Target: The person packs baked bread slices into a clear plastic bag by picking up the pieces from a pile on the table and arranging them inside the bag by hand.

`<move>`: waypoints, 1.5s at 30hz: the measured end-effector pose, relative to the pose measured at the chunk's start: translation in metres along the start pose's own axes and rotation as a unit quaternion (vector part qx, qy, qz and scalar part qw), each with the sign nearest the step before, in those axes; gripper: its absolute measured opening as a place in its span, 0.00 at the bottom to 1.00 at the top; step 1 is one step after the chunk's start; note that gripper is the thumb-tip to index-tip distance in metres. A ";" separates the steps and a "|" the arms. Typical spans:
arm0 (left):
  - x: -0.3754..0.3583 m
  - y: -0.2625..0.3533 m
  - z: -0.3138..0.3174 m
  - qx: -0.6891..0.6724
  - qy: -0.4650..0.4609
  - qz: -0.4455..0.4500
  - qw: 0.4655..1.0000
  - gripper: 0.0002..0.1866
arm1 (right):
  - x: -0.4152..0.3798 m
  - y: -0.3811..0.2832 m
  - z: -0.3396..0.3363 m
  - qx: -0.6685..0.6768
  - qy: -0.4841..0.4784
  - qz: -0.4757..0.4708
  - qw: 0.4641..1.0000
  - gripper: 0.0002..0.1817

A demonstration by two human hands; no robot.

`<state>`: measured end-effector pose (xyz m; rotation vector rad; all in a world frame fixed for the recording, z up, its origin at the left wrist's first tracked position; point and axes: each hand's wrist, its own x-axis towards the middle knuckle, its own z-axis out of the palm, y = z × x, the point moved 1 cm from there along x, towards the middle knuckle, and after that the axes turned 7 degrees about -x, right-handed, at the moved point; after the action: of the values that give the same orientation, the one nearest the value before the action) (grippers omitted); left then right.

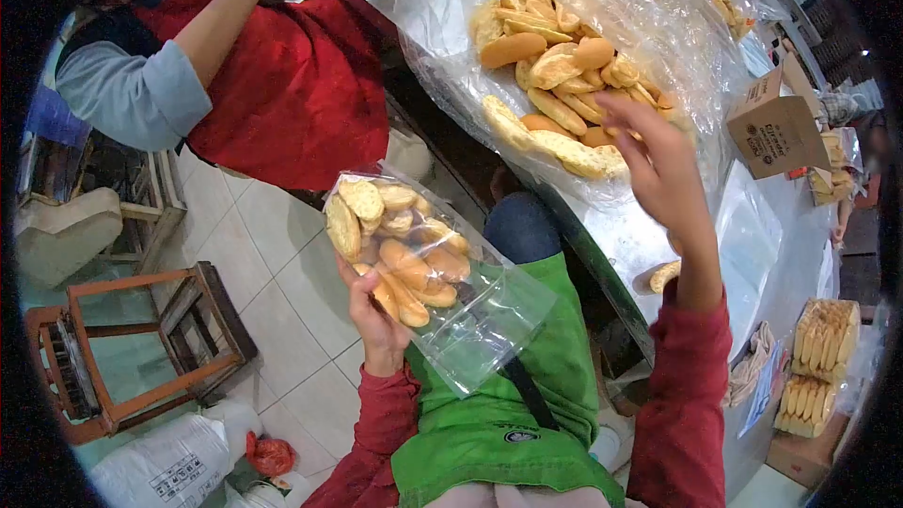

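The clear bag [437, 282] is clamped in the left hand [374, 326], outside the near edge of the counter [607, 249]. Inside that edge, the bread pile [562, 83] is noted beyond and left of the nearer right hand [663, 165], fingers held apart, contact unconfirmed.

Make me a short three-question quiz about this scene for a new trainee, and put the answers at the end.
1. Multiple choice: what does the person's left hand hold?
A) a cardboard box
B) a clear bag with bread inside
C) a knife

2. True or false: the apron at the bottom of the picture is blue.

3. Short answer: what is the person's right hand nearest to?

Key:
1. B
2. False; the apron is green.
3. The pile of loose bread lying on the large clear plastic.
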<state>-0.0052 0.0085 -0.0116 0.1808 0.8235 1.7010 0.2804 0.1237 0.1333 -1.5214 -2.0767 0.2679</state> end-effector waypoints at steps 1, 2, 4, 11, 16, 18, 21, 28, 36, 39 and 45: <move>0.000 0.001 -0.001 -0.001 0.006 -0.002 1.000 0.32 | 0.017 0.030 0.012 0.048 -0.017 0.020 0.998 0.18; 0.001 0.001 -0.002 0.000 0.005 -0.002 1.000 0.32 | 0.034 0.030 -0.003 0.025 -0.043 0.144 0.988 0.20; 0.003 0.003 -0.005 -0.002 0.006 0.000 1.000 0.32 | 0.067 0.068 -0.021 -0.004 0.031 0.261 0.965 0.24; 0.010 -0.001 -0.013 -0.006 0.010 -0.011 1.000 0.31 | 0.083 0.027 -0.008 -0.056 0.020 0.074 0.995 0.26; 0.004 0.000 -0.007 -0.001 0.018 -0.006 1.000 0.32 | 0.062 0.022 0.059 -0.247 0.004 -0.127 0.961 0.22; 0.003 0.005 -0.001 -0.001 0.015 -0.004 1.000 0.32 | 0.069 0.040 0.051 -0.191 0.052 -0.094 0.976 0.20; 0.003 0.006 -0.002 0.000 0.028 0.005 1.000 0.33 | 0.067 0.054 0.027 -0.057 0.130 0.034 0.989 0.16; 0.007 0.006 -0.004 0.003 0.006 0.012 1.000 0.32 | 0.054 0.058 -0.009 0.288 -0.005 0.250 0.924 0.19; 0.004 0.007 -0.004 -0.004 0.028 0.032 0.999 0.31 | 0.036 0.034 -0.003 0.279 0.131 0.172 0.936 0.17; 0.005 0.008 -0.003 -0.004 0.028 0.029 0.999 0.31 | 0.028 0.032 -0.015 0.074 0.124 0.188 0.971 0.16; 0.003 0.006 0.000 -0.011 0.010 0.025 1.000 0.31 | 0.008 0.012 -0.024 0.252 0.094 0.209 0.940 0.16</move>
<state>-0.0111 0.0111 -0.0093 0.1707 0.8198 1.7610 0.3013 0.1314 0.1505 -1.5657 -1.3769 0.7215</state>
